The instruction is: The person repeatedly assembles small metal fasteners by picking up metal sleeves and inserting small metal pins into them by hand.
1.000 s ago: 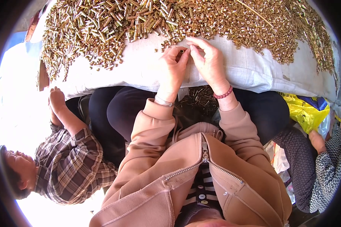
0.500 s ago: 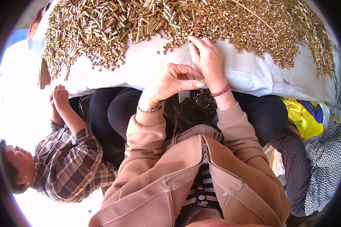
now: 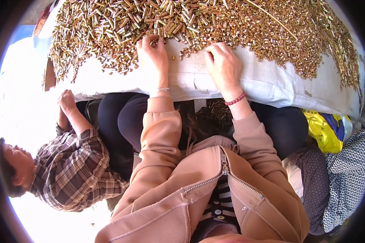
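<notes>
My left hand [image 3: 152, 56] reaches to the near edge of a heap of longer brass-coloured metal tubes [image 3: 121, 20]. Its thumb and forefinger bend toward each other among the tubes; whatever lies between the tips is too small to make out. To its right, my right hand [image 3: 224, 67] rests on the white cloth, fingers curled together at the edge of a heap of short metal rings [image 3: 267, 36]. Anything inside those fingers is hidden. A few loose pieces [image 3: 173, 57] lie on the cloth between my hands.
White cloth [image 3: 267, 81] covers the work surface. A thin stick [image 3: 271, 17] lies across the rings. Dark metal pieces [image 3: 215, 113] sit below the edge, between my knees. At left sits a person in a plaid shirt [image 3: 75, 170]; a yellow bag [image 3: 324, 129] is at right.
My left hand has moved from beside my right wrist, forward and left to the tubes. My right hand has drawn slightly nearer, its fingers more curled.
</notes>
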A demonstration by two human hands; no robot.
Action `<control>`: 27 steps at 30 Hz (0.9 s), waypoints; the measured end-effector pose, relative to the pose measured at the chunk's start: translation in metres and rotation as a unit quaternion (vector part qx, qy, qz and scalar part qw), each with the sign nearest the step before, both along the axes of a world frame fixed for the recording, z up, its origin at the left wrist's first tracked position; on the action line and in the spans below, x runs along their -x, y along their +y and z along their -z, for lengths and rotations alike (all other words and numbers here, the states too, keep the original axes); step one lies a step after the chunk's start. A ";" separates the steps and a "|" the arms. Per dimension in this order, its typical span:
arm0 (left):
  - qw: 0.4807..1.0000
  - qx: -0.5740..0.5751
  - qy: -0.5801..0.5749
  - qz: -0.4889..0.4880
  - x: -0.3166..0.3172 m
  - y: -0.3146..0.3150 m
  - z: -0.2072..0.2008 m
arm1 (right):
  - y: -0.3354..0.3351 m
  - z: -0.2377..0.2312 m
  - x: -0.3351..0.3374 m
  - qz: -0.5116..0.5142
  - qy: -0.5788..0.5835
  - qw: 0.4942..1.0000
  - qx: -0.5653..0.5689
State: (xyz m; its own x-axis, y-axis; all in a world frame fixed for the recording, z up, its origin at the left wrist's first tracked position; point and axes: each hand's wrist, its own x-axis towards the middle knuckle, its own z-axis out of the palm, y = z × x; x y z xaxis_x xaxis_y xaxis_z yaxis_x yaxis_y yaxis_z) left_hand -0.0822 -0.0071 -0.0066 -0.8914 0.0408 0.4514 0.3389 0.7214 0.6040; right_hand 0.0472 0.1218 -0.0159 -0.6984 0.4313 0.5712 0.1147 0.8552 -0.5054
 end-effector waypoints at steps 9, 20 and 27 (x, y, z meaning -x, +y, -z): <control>0.998 -0.023 -0.052 0.019 -0.017 -0.011 -0.001 | 0.000 -0.003 0.001 0.011 -0.030 0.999 0.001; 0.994 0.083 -0.057 0.045 -0.022 -0.023 -0.001 | 0.001 -0.005 0.002 0.007 -0.058 0.998 0.012; 0.992 0.017 -0.108 0.067 -0.037 -0.016 -0.010 | 0.008 -0.001 -0.006 -0.049 -0.028 0.998 -0.004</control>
State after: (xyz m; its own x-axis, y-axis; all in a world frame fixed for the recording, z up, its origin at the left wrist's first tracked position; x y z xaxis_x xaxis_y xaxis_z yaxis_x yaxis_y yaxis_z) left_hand -0.0457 -0.0230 0.0032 -0.9525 0.1774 0.2474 0.2989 0.6997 0.6489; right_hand 0.0532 0.1303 -0.0146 -0.7681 0.3547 0.5331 0.0584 0.8679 -0.4933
